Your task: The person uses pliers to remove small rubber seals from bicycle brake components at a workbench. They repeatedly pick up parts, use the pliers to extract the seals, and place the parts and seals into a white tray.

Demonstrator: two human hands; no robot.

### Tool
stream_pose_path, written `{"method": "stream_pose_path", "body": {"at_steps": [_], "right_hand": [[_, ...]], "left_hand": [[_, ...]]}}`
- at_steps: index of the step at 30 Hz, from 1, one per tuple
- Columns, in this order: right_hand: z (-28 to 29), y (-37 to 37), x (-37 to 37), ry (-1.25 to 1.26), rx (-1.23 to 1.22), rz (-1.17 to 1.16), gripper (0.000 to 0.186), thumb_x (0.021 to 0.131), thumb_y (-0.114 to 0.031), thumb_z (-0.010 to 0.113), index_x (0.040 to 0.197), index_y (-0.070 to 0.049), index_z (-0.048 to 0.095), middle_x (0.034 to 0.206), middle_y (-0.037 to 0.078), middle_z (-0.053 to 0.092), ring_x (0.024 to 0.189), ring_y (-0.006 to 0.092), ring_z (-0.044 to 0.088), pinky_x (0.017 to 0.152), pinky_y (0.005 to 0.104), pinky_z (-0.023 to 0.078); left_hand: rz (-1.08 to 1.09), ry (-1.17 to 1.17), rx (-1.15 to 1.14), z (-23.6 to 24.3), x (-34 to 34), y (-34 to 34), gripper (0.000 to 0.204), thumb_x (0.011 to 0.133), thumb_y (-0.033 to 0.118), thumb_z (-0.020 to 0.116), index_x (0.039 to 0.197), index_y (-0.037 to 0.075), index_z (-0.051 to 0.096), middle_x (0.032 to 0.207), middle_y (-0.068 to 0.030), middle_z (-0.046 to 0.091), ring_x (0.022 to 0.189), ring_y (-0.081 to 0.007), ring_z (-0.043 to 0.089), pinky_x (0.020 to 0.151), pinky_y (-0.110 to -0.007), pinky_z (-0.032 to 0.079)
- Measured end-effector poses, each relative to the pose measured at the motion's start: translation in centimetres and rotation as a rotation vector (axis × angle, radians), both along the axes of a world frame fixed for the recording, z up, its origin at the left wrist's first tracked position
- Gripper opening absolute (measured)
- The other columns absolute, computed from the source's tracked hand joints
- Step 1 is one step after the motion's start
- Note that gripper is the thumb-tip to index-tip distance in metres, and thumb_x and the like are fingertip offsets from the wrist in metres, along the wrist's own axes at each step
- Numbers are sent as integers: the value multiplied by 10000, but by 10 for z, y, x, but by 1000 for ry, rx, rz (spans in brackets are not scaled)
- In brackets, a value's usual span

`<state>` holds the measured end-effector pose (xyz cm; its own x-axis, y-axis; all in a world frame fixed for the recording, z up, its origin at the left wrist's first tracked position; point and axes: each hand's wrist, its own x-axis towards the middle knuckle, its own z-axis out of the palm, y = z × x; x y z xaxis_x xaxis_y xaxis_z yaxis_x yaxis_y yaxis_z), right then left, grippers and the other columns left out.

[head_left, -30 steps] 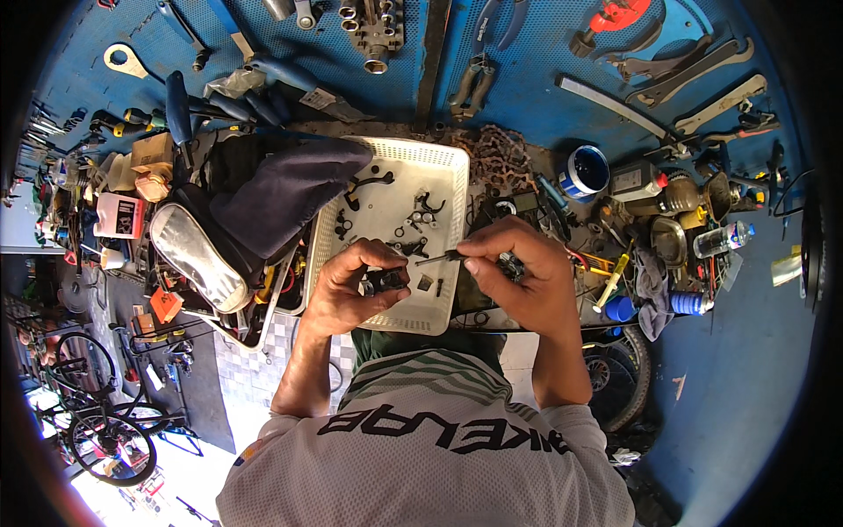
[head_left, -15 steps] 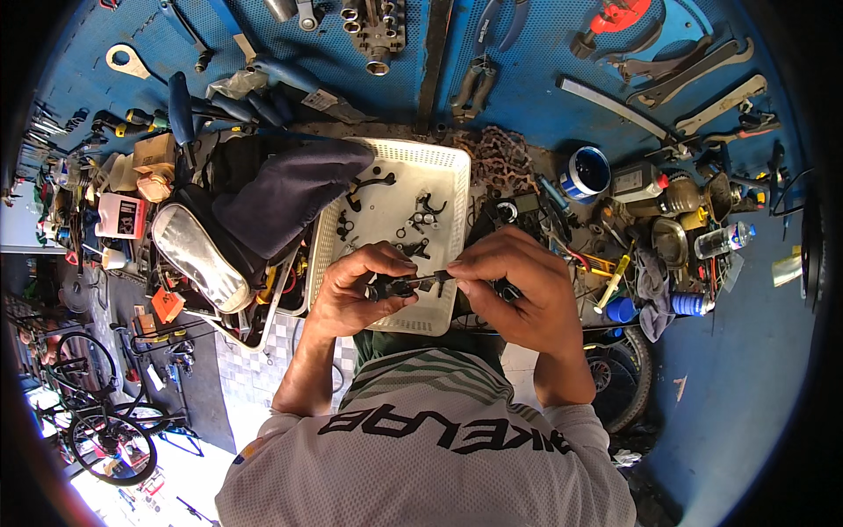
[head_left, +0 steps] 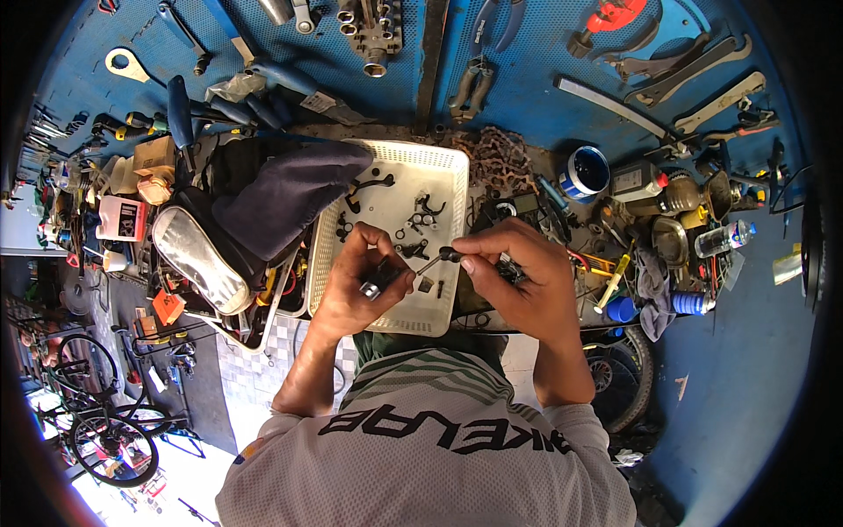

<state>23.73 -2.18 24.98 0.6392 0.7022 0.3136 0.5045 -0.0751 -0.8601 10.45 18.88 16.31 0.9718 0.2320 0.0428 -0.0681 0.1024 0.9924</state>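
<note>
My left hand (head_left: 344,294) is closed around a small black part with a shiny silver end (head_left: 372,288), held over the near side of a cream plastic basket (head_left: 460,189). Between the thumb and fingers of my right hand (head_left: 527,277) is the black end of a thin metal rod (head_left: 428,263). The rod slants down to the left toward the part; whether its tip touches is hidden by my left fingers. Small black bike parts (head_left: 428,207) lie loose in the basket beyond my hands, with a curved black lever (head_left: 376,182) at its far left.
Left of the basket lie a dark cloth (head_left: 294,189) and a clear-topped case (head_left: 200,259). A rusty chain (head_left: 496,158), a blue-and-white tub (head_left: 586,173) and bottles crowd the bench to the right. Tools hang on the blue pegboard (head_left: 544,61) behind.
My left hand has turned, so the part now tilts with its silver end showing. The rod has gone from nearly level to slanting, its black end higher in my right fingers.
</note>
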Motion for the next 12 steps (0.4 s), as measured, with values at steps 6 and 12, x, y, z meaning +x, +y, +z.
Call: {"method": "stream_pose_path", "body": {"at_steps": [6,12], "right_hand": [[-9,3,2,76,-35,-48,208,946,-9,800,1153,-18,815,966,83,785,811,145,702,749,294,538],[-13,0,5,64,-58,-54,202,962,-33,799,1163,-26,815,1005,83,801,841,171,728,771,303,553]], "left_hand": [[-202,108,162,15,-2,1,839,891,-132,655,1672,-14,373,1137,-100,692,1039,-147,665,952,-285,535],[-287,126,107,6,-4,8,819,951,2,731,1688,26,374,1241,-135,729,1141,-194,695,1060,-313,508]]}}
